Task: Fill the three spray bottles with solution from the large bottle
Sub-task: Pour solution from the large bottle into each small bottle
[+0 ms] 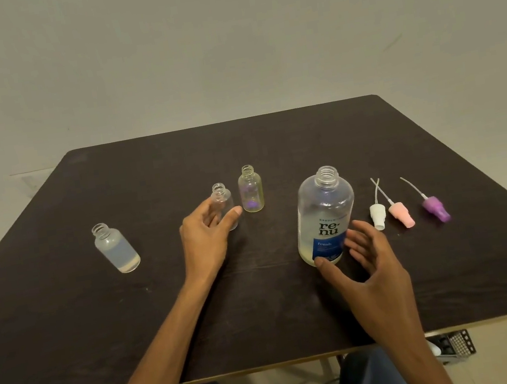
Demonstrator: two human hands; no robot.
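Three uncapped small spray bottles stand on the dark table (296,310). The left bottle (116,249) holds clear liquid. My left hand (206,238) wraps thumb and fingers around the middle bottle (222,196), which looks empty. The yellowish third bottle (250,189) stands just to its right, apart from my hand. The large open bottle (324,214), with a blue label and liquid low inside, stands upright at centre right. My right hand (371,259) is beside its base with fingers spread and the thumb tip at its bottom edge.
Three spray heads with dip tubes lie in a row right of the large bottle: white (378,216), pink (401,215), purple (435,210). A wall rises behind the table. My knees and a metal object (456,344) show below the near edge.
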